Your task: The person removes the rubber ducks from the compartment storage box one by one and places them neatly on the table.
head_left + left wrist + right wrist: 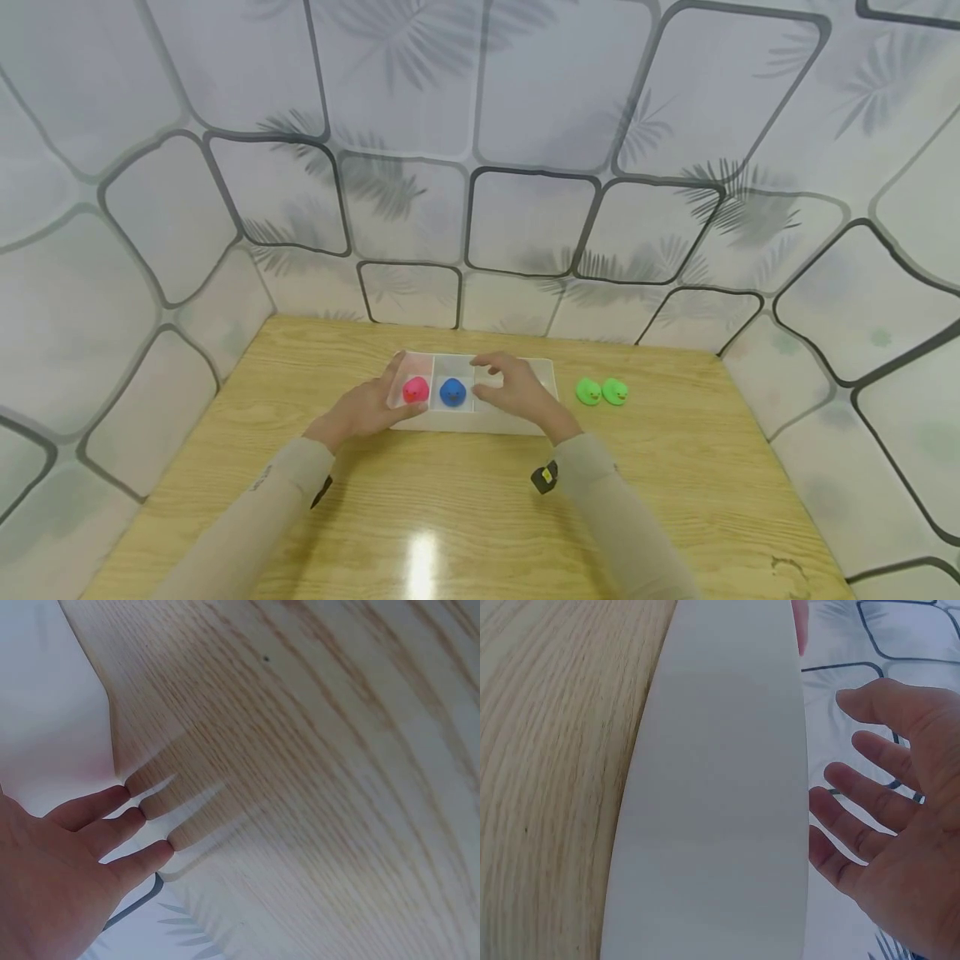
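Note:
A long white divided box (465, 422) lies across the wooden table. Its leftmost compartment holds a pink toy duck (416, 389), and the one beside it a blue toy duck (453, 392). My left hand (363, 408) holds the box's left end, thumb along the front and fingers toward the back corner; in the left wrist view its fingertips (133, 793) reach down beside the wall. Over the box, right of the blue duck, my right hand (521, 390) hovers with thumb and fingers spread, nothing between them. It partly hides the right-hand compartments.
Two green toy ducks, one (588, 392) beside the other (615, 392), sit on the table to the right of the box. Patterned pale walls (525, 217) enclose the back and sides of the table (450, 508). Light glares on its front part.

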Demonstrator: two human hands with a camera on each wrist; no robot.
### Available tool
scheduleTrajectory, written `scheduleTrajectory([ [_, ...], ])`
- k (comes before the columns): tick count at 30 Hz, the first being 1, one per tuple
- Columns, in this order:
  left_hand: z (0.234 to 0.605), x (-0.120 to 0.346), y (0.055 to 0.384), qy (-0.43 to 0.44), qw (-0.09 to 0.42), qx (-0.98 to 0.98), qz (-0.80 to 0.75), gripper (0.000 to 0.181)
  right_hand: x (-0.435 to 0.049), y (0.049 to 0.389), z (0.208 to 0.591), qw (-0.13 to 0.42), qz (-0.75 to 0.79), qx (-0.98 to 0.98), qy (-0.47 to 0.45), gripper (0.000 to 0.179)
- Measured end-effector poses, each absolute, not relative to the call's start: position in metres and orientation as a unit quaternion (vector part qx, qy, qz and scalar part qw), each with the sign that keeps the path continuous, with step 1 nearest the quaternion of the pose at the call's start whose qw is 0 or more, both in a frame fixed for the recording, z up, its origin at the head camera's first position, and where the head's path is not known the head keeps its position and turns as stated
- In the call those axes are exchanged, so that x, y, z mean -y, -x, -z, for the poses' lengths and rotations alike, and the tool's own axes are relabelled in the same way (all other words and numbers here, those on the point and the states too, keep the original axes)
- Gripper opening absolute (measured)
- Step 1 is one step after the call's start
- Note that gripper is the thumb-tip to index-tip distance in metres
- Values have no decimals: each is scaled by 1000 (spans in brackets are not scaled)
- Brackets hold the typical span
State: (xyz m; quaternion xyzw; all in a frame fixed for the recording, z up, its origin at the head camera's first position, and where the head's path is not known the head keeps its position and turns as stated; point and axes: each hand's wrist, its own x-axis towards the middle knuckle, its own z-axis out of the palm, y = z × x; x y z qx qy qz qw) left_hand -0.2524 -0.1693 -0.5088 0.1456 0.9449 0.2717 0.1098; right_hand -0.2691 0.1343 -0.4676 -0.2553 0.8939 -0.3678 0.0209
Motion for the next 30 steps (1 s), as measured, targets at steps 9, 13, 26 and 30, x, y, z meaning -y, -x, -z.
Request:
scheduleTrajectory([
  [9,508,169,252,-146,110,-946,-267,114,-119,271,473,56,352,-899,255,47],
  [13,507,169,251,-145,109,-946,-268,114,-115,273,475,64,345,-899,264,48],
  [26,507,168,252,-141,109,-947,-265,115,-106,280,483,72,306,-904,290,47],
  [30,508,167,252,-144,107,-948,-263,114,-104,281,485,72,292,-905,301,47],
])
